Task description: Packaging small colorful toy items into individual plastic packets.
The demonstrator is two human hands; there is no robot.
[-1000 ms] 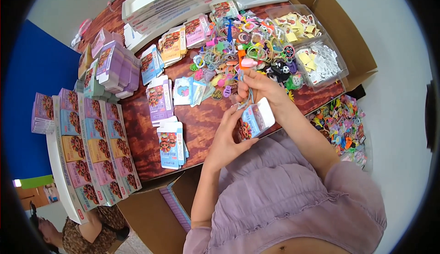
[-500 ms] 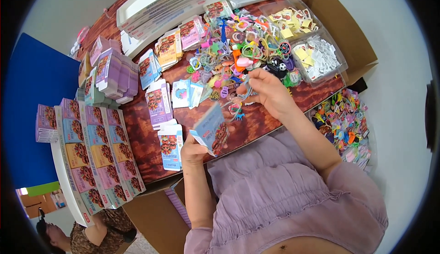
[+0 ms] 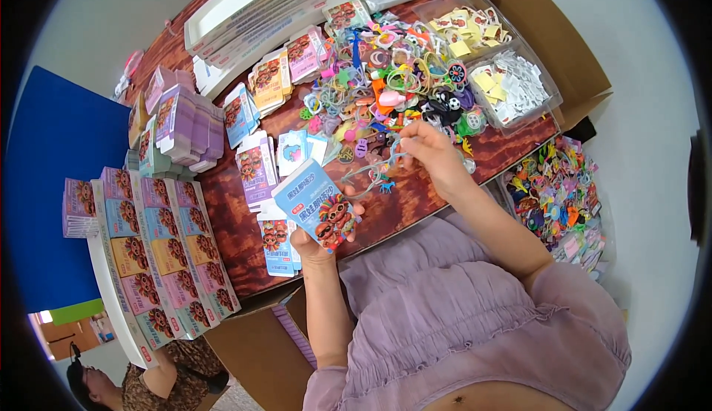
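In my left hand (image 3: 310, 249) is a small light-blue cardboard box (image 3: 311, 202) with cartoon figures on its front. The thumb lies at its lower edge, and fingertips show past its right side. My right hand (image 3: 434, 157) pinches a pale bluish, cord-like loop (image 3: 365, 176), which trails left toward the box. Whether the cord's far end touches the box I cannot tell. Just beyond both hands spreads a heap of small colourful trinkets and bands (image 3: 400, 77). Close to the box lie blue-and-white cards (image 3: 291, 150), and flat light-blue cartons (image 3: 276, 240) sit partly under it.
Purple cartons (image 3: 254, 162), yellow cartons (image 3: 268, 81) and stacked purple boxes (image 3: 194, 129) stand left. Filled display trays (image 3: 167, 251) line the left edge. Clear bins (image 3: 552, 99) hold paper pieces. More trinkets (image 3: 552, 188) lie low on the right. Another person (image 3: 152, 381) is at lower left.
The blue box has tipped so its printed front faces up, and it has shifted left. My right hand has come slightly lower, still pinching the cord.
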